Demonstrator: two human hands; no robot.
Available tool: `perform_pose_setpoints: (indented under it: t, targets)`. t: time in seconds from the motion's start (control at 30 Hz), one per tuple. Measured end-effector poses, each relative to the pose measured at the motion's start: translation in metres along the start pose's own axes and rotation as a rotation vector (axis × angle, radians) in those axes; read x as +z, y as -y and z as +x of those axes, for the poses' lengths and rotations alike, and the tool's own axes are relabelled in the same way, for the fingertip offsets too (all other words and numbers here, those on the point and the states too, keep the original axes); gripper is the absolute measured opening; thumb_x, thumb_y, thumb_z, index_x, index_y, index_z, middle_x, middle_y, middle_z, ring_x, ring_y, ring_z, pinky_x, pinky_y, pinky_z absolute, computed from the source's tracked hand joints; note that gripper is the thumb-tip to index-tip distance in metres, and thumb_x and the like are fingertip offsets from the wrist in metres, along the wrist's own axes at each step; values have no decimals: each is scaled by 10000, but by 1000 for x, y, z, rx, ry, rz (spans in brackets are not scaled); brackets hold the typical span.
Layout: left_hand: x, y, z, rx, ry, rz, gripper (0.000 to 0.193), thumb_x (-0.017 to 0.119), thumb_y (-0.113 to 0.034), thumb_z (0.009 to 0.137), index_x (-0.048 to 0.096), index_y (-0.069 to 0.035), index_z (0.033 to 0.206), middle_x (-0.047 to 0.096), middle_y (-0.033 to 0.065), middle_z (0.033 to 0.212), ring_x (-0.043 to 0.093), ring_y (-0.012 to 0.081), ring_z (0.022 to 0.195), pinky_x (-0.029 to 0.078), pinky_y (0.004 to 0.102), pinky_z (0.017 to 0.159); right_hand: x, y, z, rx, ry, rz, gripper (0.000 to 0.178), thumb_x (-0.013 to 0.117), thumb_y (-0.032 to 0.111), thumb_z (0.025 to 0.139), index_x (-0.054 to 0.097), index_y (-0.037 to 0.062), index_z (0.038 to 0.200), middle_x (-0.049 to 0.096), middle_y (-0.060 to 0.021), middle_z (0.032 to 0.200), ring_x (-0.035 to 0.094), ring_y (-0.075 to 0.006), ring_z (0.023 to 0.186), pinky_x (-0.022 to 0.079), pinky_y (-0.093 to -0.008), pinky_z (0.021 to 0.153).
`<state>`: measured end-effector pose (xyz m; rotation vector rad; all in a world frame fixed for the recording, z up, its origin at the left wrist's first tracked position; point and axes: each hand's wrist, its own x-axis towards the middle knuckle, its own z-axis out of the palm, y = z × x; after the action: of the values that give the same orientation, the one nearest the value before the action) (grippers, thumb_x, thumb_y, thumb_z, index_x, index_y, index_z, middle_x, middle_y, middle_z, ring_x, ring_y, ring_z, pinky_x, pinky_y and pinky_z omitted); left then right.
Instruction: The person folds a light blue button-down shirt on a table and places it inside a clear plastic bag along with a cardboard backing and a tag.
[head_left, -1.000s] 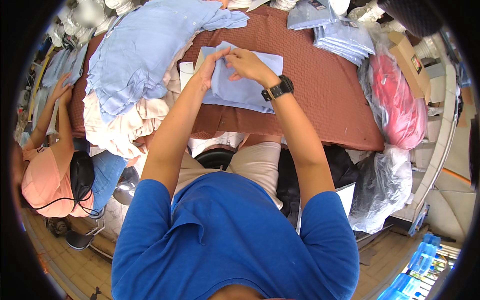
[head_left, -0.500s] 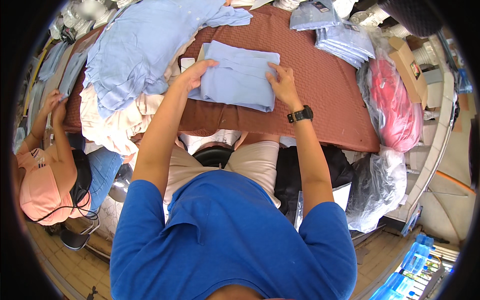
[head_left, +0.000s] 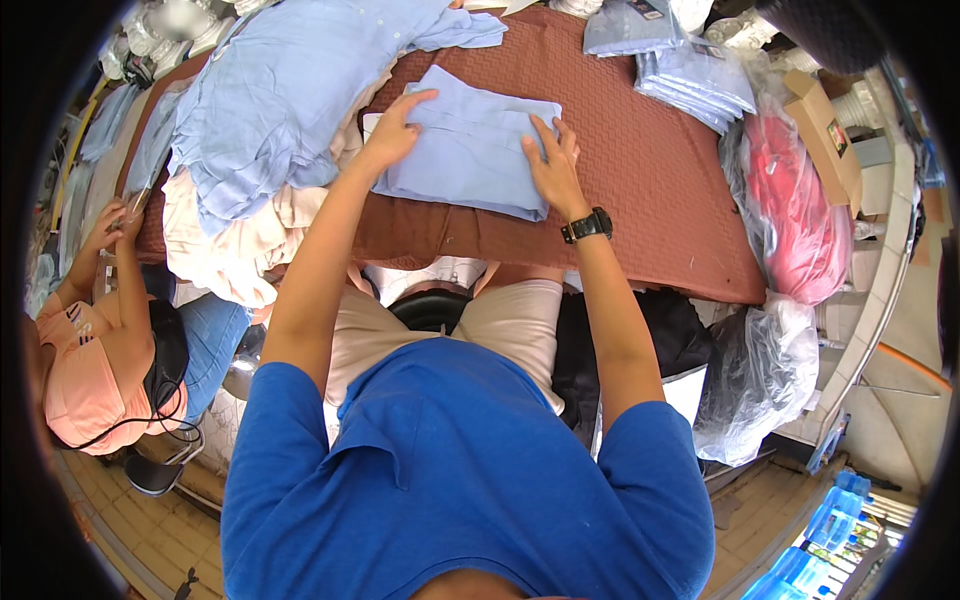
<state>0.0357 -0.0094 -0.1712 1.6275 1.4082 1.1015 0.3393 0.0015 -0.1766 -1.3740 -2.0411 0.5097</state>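
Observation:
A light blue garment, folded into a rough rectangle [head_left: 470, 155], lies on the brown cloth-covered table in front of me. My left hand [head_left: 396, 128] rests at its left side, thumb and forefinger apart on the fabric. On the right part of the garment lies my right hand [head_left: 556, 168], fingers spread, a black watch on its wrist. Neither hand grips the fabric. Just left of the garment, the edge of a small white piece [head_left: 370, 124] shows; most of it is hidden behind my left hand and the cloth.
Loose light blue garments [head_left: 270, 100] are heaped at the left over cream cloth [head_left: 235, 240]. Bagged folded blue garments [head_left: 695, 85] lie at the far right, near a red bundle in clear plastic [head_left: 785, 205] and a cardboard box [head_left: 825, 140]. A co-worker in peach [head_left: 100, 375] sits at the left.
My left hand has let go of the garment's left edge and moved slightly up. My right hand has shifted left onto the fabric, and the garment's left side has turned a little.

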Motion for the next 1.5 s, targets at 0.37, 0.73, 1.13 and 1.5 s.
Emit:
perform_pose_setpoints:
  t: [0.37, 0.73, 1.13, 1.5]
  targets:
    - [-17, 16, -13, -52, -27, 193, 556, 611, -57, 878, 522, -143, 1420, 471, 213, 1439, 471, 356, 1342, 383, 391, 1114, 4, 16, 12, -151, -63, -375, 551, 510, 442, 1007, 469, 161, 1478, 320, -208, 1573, 298, -490, 1405, 262, -600, 1149]
    - [-12, 25, 57, -181, -151, 78, 415, 654, -202, 920, 601, -126, 1325, 638, 154, 1313, 606, 330, 1192, 450, 379, 1010, 38, 16, 17, -277, -56, -398, 529, 507, 456, 998, 527, 159, 1435, 423, -154, 1538, 338, -388, 1433, 233, -553, 1182]
    - [-23, 38, 26, 51, -440, 602, 394, 678, -197, 923, 583, -19, 1262, 676, 227, 1141, 640, 401, 1059, 492, 447, 938, 17, 4, 40, -186, -15, -157, 593, 499, 490, 1002, 495, 111, 1457, 399, -177, 1553, 305, -392, 1457, 228, -548, 1184]
    - [-15, -12, -76, -375, -168, 443, 392, 754, -122, 845, 548, 2, 1154, 694, 240, 942, 667, 425, 954, 512, 492, 827, 27, -10, 32, -182, -12, -265, 768, 485, 630, 960, 491, 29, 1439, 395, -277, 1520, 311, -419, 1448, 219, -542, 1191]
